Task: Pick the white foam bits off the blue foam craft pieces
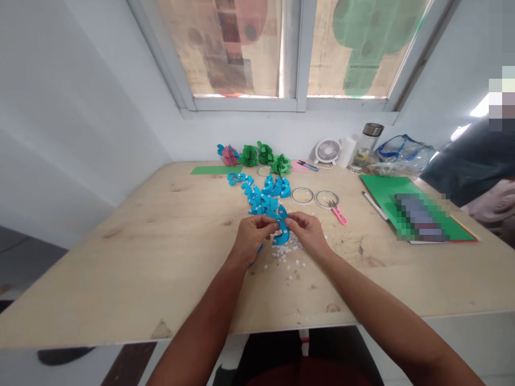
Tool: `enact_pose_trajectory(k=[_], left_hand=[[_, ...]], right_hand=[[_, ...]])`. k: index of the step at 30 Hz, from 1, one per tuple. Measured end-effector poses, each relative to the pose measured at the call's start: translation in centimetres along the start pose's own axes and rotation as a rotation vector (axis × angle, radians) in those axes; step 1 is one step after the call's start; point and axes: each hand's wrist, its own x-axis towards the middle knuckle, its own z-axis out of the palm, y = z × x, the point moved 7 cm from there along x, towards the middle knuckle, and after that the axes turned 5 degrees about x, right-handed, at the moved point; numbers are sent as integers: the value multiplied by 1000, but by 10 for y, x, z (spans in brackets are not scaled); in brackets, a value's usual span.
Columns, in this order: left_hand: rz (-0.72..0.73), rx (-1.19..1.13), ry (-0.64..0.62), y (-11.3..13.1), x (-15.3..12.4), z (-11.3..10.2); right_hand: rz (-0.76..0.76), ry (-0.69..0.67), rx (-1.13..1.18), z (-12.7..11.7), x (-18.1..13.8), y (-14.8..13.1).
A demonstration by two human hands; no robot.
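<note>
A curved blue paper cutout (283,237) with small white patches on it is held up between my hands. My left hand (252,237) pinches its left side with thumb and fingertips. My right hand (309,231) has its fingertips closed at the piece's upper right edge. Just beyond, a cluster of similar blue paper pieces (257,199) lies on the table, and more folded blue pieces (277,186) sit behind it. Part of another blue piece shows beneath my left wrist. Small white bits (284,251) are scattered under and in front of the held cutout.
Tape rolls (302,203) and pink thread snips (340,214) lie to the right. Green and pink paper ornaments (249,156) line the back, with a small fan (327,151) and a bottle (365,147). At right are a pen (375,205) and green sheets (380,187).
</note>
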Motion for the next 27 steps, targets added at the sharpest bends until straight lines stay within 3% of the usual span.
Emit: enact_pose_trajectory(k=[27], left_hand=[[-3, -14, -93, -5, 2, 1]], right_hand=[[68, 44, 144, 0, 0, 8]])
